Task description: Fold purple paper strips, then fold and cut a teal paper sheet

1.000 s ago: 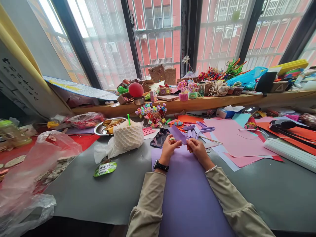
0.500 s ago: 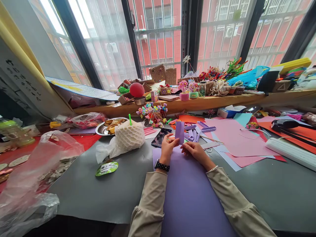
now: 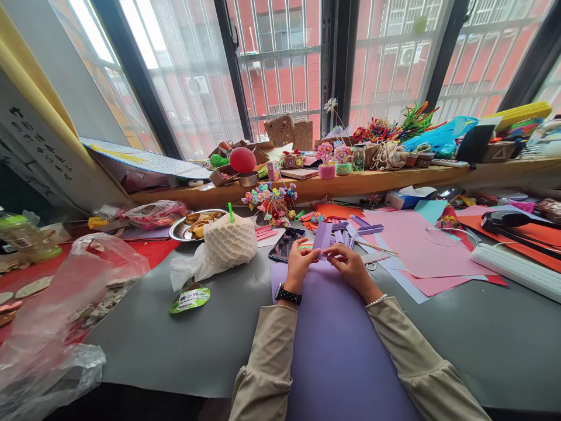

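Note:
A small folded strip of purple paper [image 3: 323, 236] is held up between my two hands. My left hand [image 3: 300, 264], with a black watch at its wrist, pinches the strip's lower left edge. Thumb and fingers of my right hand [image 3: 349, 266] close on its lower right corner. Beneath both hands lies a large purple paper sheet [image 3: 342, 345]. Just beyond them is a pile of cut and folded purple strips [image 3: 345, 237]. A dark phone [image 3: 287, 244] rests left of the strip, partly behind my left hand.
A net-wrapped drink with a green straw [image 3: 231, 241] stands at the left, before a metal plate [image 3: 177, 228]. Pink sheets [image 3: 427, 245], scissors [image 3: 371, 266] and a white power strip [image 3: 517, 272] lie to the right. Crafts crowd the wooden sill [image 3: 302, 186].
The purple strip has tipped and come slightly lower. My right hand has shifted up and left, its fingers now gripping the strip's lower corner close to my left thumb.

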Demonstrator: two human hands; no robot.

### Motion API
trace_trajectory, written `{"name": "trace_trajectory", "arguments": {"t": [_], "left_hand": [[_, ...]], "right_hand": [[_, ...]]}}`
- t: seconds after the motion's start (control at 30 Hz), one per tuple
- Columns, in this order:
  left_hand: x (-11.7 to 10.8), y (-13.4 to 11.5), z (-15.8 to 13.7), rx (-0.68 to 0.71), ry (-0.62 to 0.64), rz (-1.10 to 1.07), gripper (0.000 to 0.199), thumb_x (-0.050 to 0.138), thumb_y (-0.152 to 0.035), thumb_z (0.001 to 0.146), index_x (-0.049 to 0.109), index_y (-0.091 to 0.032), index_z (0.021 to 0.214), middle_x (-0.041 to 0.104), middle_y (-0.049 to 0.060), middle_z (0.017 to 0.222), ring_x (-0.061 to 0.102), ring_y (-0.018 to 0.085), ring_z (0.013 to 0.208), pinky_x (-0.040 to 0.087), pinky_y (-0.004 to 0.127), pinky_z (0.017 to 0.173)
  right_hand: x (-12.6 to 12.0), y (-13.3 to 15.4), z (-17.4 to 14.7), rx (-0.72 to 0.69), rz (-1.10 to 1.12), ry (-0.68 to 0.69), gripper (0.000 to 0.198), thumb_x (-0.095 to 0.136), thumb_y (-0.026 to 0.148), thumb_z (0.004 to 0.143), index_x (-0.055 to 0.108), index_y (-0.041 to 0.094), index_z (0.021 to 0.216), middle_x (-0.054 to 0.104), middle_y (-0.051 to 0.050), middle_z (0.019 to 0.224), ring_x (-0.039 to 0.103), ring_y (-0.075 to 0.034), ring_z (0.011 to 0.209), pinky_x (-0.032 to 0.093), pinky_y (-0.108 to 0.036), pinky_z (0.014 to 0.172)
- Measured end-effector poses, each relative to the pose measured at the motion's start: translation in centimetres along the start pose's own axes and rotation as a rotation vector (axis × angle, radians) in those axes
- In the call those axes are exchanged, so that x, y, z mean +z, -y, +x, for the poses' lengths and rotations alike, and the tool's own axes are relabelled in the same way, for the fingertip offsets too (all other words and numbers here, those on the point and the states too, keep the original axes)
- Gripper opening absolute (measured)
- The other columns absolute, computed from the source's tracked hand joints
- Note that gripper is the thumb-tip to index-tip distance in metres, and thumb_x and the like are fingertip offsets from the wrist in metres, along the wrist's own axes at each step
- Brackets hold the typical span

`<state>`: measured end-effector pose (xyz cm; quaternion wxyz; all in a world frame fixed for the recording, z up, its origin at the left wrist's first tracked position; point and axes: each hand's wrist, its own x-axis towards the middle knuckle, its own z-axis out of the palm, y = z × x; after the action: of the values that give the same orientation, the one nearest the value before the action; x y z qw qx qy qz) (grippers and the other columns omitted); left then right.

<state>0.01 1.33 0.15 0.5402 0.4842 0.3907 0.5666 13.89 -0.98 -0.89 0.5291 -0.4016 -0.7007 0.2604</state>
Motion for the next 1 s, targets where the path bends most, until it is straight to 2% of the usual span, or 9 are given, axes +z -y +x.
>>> {"name": "trace_trajectory", "arguments": {"t": [0.57,0.77,1.0], "left_hand": [[-0.05,0.05,0.07,0.001,-0.010,0.006,0.053,0.070,-0.023,0.053,0.041,-0.012,0.096,0.057,-0.002,0.056,0.054,0.008,0.047,0.045,0.020,0.050],[0.02,-0.05,0.00,-0.017,0.003,0.004,0.054,0.071,-0.026,0.052,0.041,-0.012,0.095,0.057,-0.003,0.055,0.054,0.008,0.046,0.047,0.022,0.051],[0.18,-0.08,-0.24,-0.089,0.076,-0.072,0.061,0.073,-0.023,0.048,0.040,-0.013,0.098,0.057,-0.002,0.058,0.058,0.011,0.055,0.049,0.027,0.060]], "right_hand": [[-0.27,-0.17,0.10,-0.060,-0.024,0.042,0.021,0.057,0.035,0.069,0.065,0.021,0.083,0.050,-0.002,0.073,0.050,-0.012,0.067,0.045,-0.024,0.057],[-0.18,-0.10,0.14,-0.020,-0.065,0.047,0.022,0.055,0.038,0.070,0.064,0.020,0.076,0.050,-0.002,0.069,0.050,-0.012,0.063,0.044,-0.023,0.056],[-0.19,-0.52,0.11,0.078,-0.053,-0.047,0.026,0.051,0.042,0.070,0.059,0.017,0.071,0.057,-0.003,0.068,0.053,-0.015,0.062,0.042,-0.025,0.053]]}}
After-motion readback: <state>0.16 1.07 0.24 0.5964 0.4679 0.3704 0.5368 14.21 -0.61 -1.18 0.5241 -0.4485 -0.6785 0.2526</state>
